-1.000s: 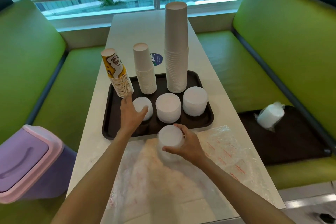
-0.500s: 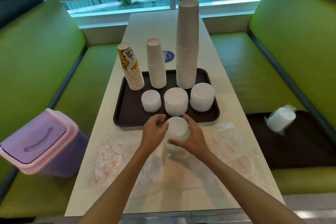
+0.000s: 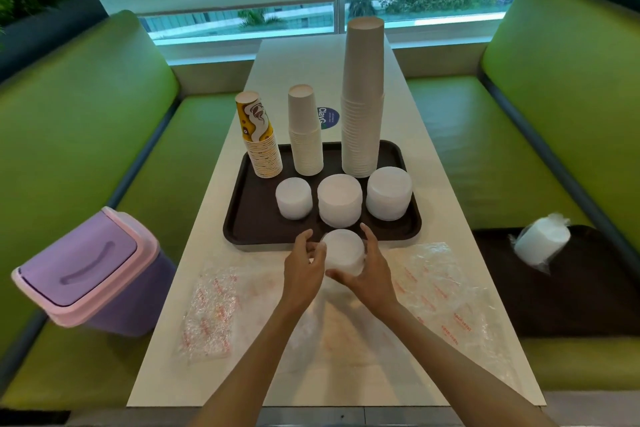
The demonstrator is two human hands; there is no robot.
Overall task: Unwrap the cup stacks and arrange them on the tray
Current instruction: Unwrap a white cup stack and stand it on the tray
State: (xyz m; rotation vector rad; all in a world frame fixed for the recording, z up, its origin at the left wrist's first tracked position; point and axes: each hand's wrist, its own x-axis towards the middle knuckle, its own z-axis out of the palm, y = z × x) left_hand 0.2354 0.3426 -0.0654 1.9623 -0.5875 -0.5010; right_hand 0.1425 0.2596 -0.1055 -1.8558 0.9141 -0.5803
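Note:
A dark brown tray [image 3: 242, 229] lies on the white table. At its back stand a yellow patterned cup stack [image 3: 259, 140], a short white cup stack [image 3: 305, 135] and a tall white cup stack [image 3: 363, 97]. Three stacks of white lids [image 3: 339, 199] sit in a row in front of them. Just before the tray's near edge, my left hand [image 3: 303, 269] and my right hand [image 3: 370, 267] grip a white lid stack [image 3: 343, 251] from either side, over clear plastic wrap [image 3: 443, 284].
Crumpled printed plastic wrap [image 3: 211, 315] covers the near table. A purple and pink swing-lid bin [image 3: 86, 270] sits on the left green bench. On the right bench a wrapped white stack [image 3: 542, 241] lies on a second dark tray [image 3: 571, 288].
My left hand left the small lid stack on the tray and came to the lid stack in front of the tray. Both hands now hold that stack, slightly nearer the tray.

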